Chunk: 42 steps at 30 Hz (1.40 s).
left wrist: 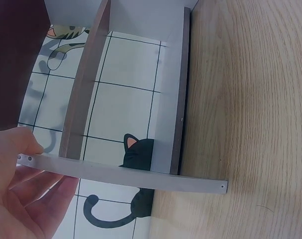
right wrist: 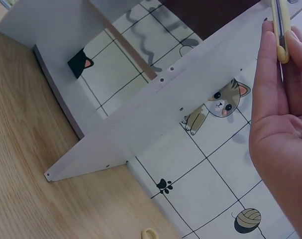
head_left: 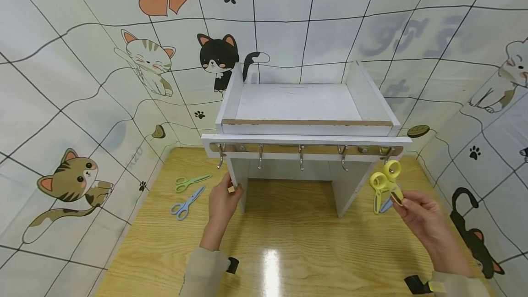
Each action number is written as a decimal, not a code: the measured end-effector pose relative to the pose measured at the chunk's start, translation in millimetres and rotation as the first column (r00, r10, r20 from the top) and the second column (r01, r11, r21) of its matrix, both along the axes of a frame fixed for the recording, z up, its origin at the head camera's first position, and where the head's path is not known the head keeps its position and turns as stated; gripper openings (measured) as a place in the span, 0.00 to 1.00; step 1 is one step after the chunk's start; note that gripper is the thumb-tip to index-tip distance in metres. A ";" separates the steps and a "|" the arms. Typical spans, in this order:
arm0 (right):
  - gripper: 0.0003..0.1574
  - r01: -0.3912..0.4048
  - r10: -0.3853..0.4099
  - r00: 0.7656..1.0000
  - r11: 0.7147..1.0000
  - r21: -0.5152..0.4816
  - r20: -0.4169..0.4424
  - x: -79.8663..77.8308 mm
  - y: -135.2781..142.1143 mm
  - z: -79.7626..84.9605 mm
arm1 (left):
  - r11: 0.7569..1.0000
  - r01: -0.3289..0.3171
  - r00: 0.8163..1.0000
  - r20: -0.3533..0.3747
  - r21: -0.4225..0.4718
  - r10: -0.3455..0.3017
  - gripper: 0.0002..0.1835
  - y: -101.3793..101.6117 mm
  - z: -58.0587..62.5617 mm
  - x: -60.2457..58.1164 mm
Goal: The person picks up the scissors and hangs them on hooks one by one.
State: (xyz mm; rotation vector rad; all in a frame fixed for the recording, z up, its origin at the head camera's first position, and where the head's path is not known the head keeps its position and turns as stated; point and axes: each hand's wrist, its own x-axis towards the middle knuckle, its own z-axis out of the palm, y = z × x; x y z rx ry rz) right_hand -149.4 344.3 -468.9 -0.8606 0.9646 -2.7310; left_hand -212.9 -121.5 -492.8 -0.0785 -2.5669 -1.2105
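Observation:
A white hook rack shelf [head_left: 306, 139] stands on the table, with several metal hooks [head_left: 301, 157] along its front rail. My left hand [head_left: 222, 203] grips the front edge of the left side panel [left wrist: 126, 174], thumb on one face and fingers on the other. On the right, my right hand [head_left: 426, 221] pinches yellow scissors [head_left: 387, 180] by the blade end between thumb and fingertips. Their handle loops point up, close to the rightmost hook [head_left: 386, 152]. In the right wrist view the yellow scissors [right wrist: 281, 32] show edge-on, upright in the fingers.
Green scissors [head_left: 192, 182] and blue scissors [head_left: 187, 204] lie on the table left of the shelf. Behind the held scissors, part of a blue item [head_left: 386, 205] shows on the right. A wall cloth with cats [head_left: 218, 56] surrounds the wooden table [head_left: 288, 242].

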 end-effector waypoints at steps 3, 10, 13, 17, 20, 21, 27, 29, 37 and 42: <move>0.28 0.019 -0.019 1.000 1.000 0.011 0.020 -0.1 -0.9 -2.0 | 1.000 -0.004 1.000 0.001 -0.006 0.004 0.21 0.0 -0.8 -0.3; 0.29 0.022 -0.021 0.998 1.000 -0.013 0.065 -0.7 -0.7 -10.1 | 1.000 -0.009 1.000 0.004 -0.006 0.009 0.21 0.2 -1.8 -0.9; 0.29 0.041 -0.039 0.994 0.999 -0.017 0.104 -0.1 -1.1 -12.2 | 1.000 -0.012 1.000 0.003 -0.007 0.012 0.22 0.3 -1.6 -1.1; 0.30 0.080 -0.078 0.987 0.997 -0.009 0.141 0.4 -3.4 -12.4 | 1.000 -0.013 1.000 0.001 -0.008 0.013 0.22 0.3 -1.0 -0.9; 0.30 0.104 -0.105 0.983 0.994 0.014 0.151 -0.8 -6.1 -11.5 | 1.000 -0.014 1.000 -0.006 -0.006 0.014 0.21 0.4 -0.9 -1.0; 0.31 0.109 -0.111 0.982 0.994 0.023 0.152 -1.4 -6.8 -11.5 | 1.000 -0.015 1.000 -0.009 -0.008 0.015 0.21 0.3 -1.1 -1.1; 0.32 0.076 -0.080 0.982 0.997 0.030 0.169 -3.2 -8.9 -14.8 | 1.000 -0.014 1.000 -0.008 -0.019 0.014 0.22 0.2 -2.7 -1.7; 0.32 0.056 -0.059 0.984 0.998 0.020 0.169 -3.6 -8.7 -16.9 | 1.000 -0.014 1.000 -0.005 -0.018 0.014 0.22 0.3 -2.8 -1.6; 0.31 0.039 -0.037 0.983 0.999 -0.008 0.179 -4.0 -7.3 -24.3 | 1.000 -0.014 1.000 0.001 -0.014 0.014 0.22 0.4 -2.7 -1.6; 0.32 0.053 -0.053 0.980 0.999 0.008 0.192 -3.5 -6.2 -27.4 | 1.000 -0.014 1.000 0.004 -0.015 0.014 0.22 0.4 -3.5 -2.3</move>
